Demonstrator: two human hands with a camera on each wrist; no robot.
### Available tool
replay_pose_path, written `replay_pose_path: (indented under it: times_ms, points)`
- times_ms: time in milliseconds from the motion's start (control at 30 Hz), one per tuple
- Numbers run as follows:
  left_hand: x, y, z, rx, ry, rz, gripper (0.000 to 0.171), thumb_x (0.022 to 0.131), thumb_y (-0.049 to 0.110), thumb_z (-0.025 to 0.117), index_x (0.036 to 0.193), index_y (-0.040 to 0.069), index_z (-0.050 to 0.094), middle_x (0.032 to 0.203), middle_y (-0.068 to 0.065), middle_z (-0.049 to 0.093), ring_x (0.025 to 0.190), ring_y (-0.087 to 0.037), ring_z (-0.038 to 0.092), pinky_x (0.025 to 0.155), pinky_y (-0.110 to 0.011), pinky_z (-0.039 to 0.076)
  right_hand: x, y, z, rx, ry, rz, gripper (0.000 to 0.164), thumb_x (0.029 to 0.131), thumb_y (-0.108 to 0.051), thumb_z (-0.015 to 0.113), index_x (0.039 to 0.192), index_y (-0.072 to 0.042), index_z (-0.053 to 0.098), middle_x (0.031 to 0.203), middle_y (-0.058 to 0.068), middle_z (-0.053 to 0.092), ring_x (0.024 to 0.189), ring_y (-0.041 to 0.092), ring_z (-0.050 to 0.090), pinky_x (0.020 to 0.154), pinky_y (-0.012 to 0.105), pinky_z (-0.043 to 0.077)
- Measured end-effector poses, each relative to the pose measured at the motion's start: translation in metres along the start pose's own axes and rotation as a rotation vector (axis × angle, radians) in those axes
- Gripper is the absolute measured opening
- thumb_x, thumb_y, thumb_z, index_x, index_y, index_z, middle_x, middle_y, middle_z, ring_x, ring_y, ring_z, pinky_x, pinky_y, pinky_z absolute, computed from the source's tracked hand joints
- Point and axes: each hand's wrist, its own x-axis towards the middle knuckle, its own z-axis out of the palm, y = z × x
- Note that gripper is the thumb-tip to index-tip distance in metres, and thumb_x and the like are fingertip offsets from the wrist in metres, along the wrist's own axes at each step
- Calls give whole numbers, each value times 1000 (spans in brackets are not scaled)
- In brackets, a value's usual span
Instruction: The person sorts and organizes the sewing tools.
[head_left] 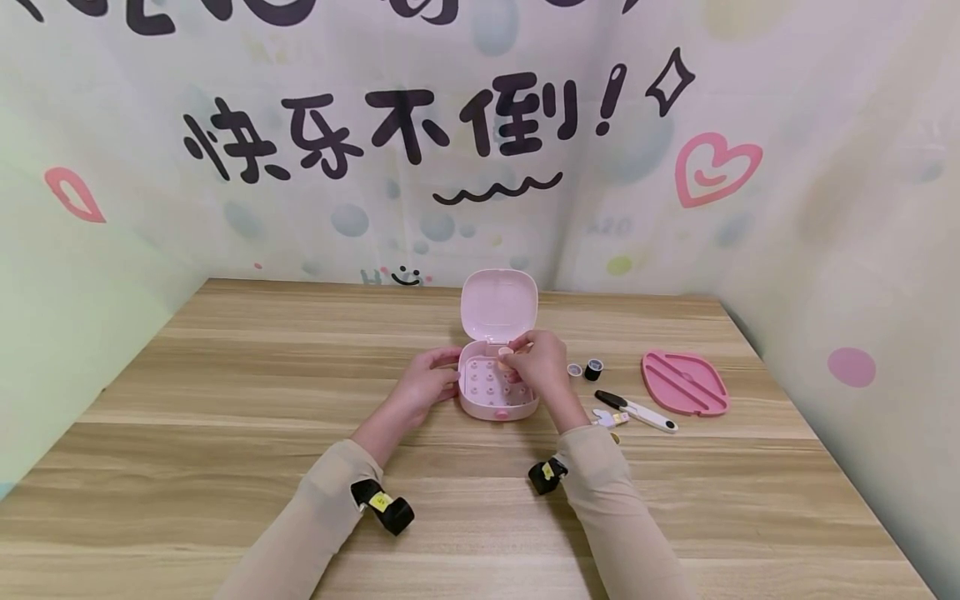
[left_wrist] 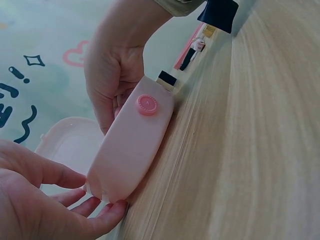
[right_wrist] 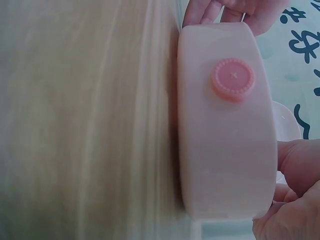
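A pink sewing box (head_left: pixel 480 411) stands on the table with its lid (head_left: pixel 499 304) raised behind it. Rows of small pegs (head_left: pixel 480 379) cover its inside floor. My left hand (head_left: pixel 422 385) grips the box's left side, thumb by the rim and fingertips lower on the wall, as the left wrist view shows. Over the box interior, my right hand (head_left: pixel 542 364) pinches a small peach thread spool (head_left: pixel 505 354). Whether that spool touches a peg cannot be made out. A round pink button (left_wrist: pixel 147 104) marks the box's front wall.
Right of the box stand a black spool (head_left: pixel 594 370) and a pale spool (head_left: pixel 574 370). Farther right lie a slim black-and-white tool (head_left: pixel 637 412) and a pink divided tray (head_left: pixel 685 383). A small white-and-yellow item (head_left: pixel 611 418) lies near my right forearm. A printed curtain (head_left: pixel 337 225) hangs behind the table.
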Motion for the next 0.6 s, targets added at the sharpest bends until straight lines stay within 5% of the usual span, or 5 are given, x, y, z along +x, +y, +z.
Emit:
replay_pose_path:
  times_ms: [600]
  points:
    - [0,0,-1,0,2,-1,49,101,-11,47,150,-11,49,155,-29,50,129,-37,58,112,-49,52,-3,-3,2,-37,15,28,23,91,-1,81,111,5,73,83,16,73,57,13,67,48,18,52]
